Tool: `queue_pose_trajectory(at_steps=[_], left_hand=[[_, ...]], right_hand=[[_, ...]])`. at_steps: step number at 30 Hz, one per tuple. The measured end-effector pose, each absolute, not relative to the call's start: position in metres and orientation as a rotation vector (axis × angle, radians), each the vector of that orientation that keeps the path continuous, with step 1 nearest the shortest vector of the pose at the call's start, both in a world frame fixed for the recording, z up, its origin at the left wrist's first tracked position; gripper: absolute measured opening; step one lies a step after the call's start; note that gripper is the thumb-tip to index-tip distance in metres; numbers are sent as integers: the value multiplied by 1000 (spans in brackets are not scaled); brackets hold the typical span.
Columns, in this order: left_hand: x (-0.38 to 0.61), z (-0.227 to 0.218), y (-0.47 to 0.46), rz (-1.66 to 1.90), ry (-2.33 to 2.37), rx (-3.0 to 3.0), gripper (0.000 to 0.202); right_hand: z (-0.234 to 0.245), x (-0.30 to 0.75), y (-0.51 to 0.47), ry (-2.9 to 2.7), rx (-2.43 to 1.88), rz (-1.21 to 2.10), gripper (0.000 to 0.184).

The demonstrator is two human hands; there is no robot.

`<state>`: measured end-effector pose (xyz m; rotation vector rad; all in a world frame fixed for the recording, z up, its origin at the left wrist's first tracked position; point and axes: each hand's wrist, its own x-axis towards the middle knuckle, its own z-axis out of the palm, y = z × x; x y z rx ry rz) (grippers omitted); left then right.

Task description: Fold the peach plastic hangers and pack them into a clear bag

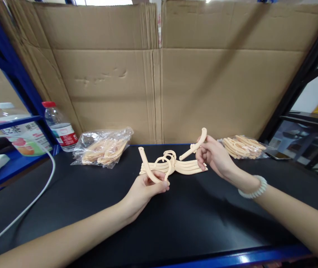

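Observation:
My left hand [143,193] is closed on a cream hanger arm with a hook [148,166], pinched at their lower joined end between thumb and fingers. The arm slants up to the left, and the hook curls above my fingertips. To the right and a little higher, my right hand [214,156] grips a separate curved hanger arm [192,149], with a small hole at its upper end. Behind and between both hands lies a stack of assembled cream hangers [188,168], their hooks toward the back. My fingers hide parts of both held pieces.
A clear bag of cream hanger parts [103,149] lies at back left, another bag [242,146] at back right beside a phone [277,155]. A red-capped bottle [62,128] stands left. A white cable [45,182] crosses the black table [186,227]. Cardboard [217,85] walls the back.

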<state>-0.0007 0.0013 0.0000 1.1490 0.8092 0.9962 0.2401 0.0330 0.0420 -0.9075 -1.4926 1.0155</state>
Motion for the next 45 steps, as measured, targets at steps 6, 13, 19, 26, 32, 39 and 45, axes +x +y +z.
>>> queue_pose_trajectory(at_steps=[6, 13, 19, 26, 32, 39, 45], left_hand=[[2, 2, 1, 991, 853, 1110, 28], [0, 0, 3, 978, 836, 1151, 24], [1, 2, 0, 975, 841, 1162, 25], [-1, 2, 0, 941, 831, 1190, 23], [-1, 1, 0, 938, 823, 1182, 23], [0, 0, -1, 945, 834, 1175, 25], [0, -3, 0, 941, 848, 1279, 21]], right_hand=[[33, 223, -8, -1056, -683, 1409, 12], [21, 227, -8, -1099, -463, 1643, 30], [11, 219, -15, -1226, -579, 1618, 12], [0, 215, -13, -1287, -712, 1573, 66], [0, 214, -12, -1231, -843, 1541, 77], [-5, 216, -7, -1243, -714, 1584, 23], [-6, 214, -8, -1271, -872, 1457, 25]])
